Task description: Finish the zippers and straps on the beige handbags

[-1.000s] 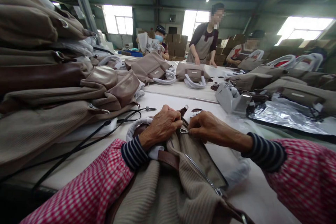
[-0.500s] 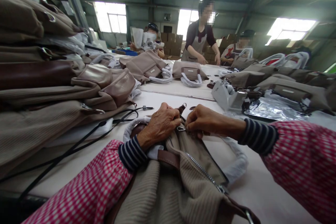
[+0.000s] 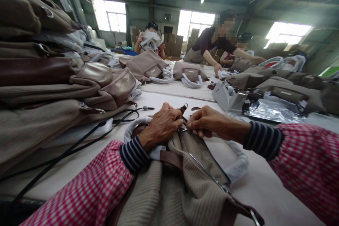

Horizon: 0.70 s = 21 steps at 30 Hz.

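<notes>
Opposite, a co-worker (image 3: pixel 208 44) had bent lower. The left hand (image 3: pixel 162 124) pinched the ribbed handbag (image 3: pixel 148 194); the right hand (image 3: pixel 212 122) pressed fingertips together beside the zipper pull (image 3: pixel 182 130).

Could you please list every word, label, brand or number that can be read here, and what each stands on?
No text is legible.
Pale grey holder: dark characters on its side, too blurred to read.
Pale plates on the farther bags: too small to tell any lettering.
Held bag: no lettering visible.
</notes>
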### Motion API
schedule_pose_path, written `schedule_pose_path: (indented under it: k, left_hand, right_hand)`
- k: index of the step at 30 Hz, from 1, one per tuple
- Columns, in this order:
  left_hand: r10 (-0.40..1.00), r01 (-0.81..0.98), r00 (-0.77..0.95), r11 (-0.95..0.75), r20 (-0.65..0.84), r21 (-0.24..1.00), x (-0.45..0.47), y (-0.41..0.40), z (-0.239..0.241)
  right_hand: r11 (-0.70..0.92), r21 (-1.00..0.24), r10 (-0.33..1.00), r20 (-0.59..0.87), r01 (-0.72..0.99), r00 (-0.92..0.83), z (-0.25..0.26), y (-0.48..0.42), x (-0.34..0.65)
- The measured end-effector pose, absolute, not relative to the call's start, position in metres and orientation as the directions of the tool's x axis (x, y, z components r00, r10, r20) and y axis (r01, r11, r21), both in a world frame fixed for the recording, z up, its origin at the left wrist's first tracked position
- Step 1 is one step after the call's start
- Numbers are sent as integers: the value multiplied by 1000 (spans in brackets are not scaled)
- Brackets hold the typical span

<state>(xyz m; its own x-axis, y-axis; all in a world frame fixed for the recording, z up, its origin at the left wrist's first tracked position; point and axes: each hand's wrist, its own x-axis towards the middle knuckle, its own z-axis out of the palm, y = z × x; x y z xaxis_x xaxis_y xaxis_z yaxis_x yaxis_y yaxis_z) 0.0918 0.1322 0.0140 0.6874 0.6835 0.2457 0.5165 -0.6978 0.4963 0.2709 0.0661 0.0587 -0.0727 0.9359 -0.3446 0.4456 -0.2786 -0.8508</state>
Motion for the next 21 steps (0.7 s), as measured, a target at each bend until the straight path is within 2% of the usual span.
schedule_pose_path:
  k: [10, 21]
  left_hand:
    - [689, 521, 689, -686, 223, 508, 91, 130, 18]
    - [694, 516, 676, -686, 247, 513, 91, 133, 11]
  right_hand:
    - [-305, -807, 939, -344, 505, 18, 55, 67, 268]
    - [-284, -827, 946, -324, 486, 1, 51, 69, 267]
